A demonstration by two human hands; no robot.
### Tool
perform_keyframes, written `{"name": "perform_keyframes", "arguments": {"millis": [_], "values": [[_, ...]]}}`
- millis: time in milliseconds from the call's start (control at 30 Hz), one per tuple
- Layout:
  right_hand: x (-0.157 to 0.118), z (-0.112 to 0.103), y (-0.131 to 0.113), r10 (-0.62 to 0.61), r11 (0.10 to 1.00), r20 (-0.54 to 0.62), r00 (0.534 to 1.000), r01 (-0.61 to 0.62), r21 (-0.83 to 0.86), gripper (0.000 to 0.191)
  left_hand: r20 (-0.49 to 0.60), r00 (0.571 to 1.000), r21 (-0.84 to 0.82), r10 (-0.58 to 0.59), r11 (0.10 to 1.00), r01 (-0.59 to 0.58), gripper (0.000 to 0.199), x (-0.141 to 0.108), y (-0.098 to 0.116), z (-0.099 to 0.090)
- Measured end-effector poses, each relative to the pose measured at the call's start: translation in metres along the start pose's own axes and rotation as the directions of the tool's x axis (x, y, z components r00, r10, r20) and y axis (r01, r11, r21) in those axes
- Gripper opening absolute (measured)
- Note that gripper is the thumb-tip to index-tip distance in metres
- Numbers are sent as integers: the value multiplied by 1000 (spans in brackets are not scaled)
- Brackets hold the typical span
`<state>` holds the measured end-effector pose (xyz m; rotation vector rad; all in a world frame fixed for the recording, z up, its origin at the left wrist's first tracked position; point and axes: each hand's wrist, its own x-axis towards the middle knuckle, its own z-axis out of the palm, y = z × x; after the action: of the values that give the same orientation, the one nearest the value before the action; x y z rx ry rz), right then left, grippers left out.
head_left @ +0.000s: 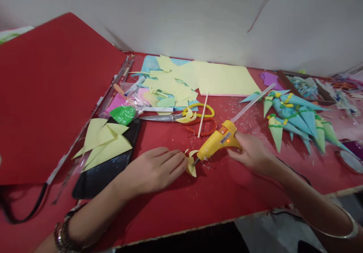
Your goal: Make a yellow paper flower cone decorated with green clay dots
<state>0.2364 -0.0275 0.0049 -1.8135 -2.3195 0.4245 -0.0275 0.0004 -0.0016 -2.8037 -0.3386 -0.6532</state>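
Head view: left hand [157,169] grip pinching curled yellow paper piece [192,167] over counter [181,207], beside nozzle [196,162]; right hand [251,152] grip wrapped around glue gun [217,142] handle. Paper piece judged light, flexible, easily creased; best held by outer edge, clear of likely hot nozzle.

The glue gun [211,146] is showing yellow, and its lamp [228,141] is glowing orange. The table [227,200] is showing red. The paper cones [307,121] are mixing light blue with pale green.
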Motion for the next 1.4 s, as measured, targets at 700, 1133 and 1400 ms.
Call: {"name": "perform_keyframes", "arguments": {"millis": [700,1133,1400], "values": [[-2,5,5,8,997,-3,1000,-8,-76,13,10,1000,-9,-3,1000,3,34,1,0,-1],[-2,7,6,0,996,-8,1000,0,-93,15,16,1000,-15,-10,1000,11,33,1,1,-1],[-2,4,1,-12,994,-48,999,7,-109,16,5,1000,-7,-6,1000,6,34,2,1,-1]]}}
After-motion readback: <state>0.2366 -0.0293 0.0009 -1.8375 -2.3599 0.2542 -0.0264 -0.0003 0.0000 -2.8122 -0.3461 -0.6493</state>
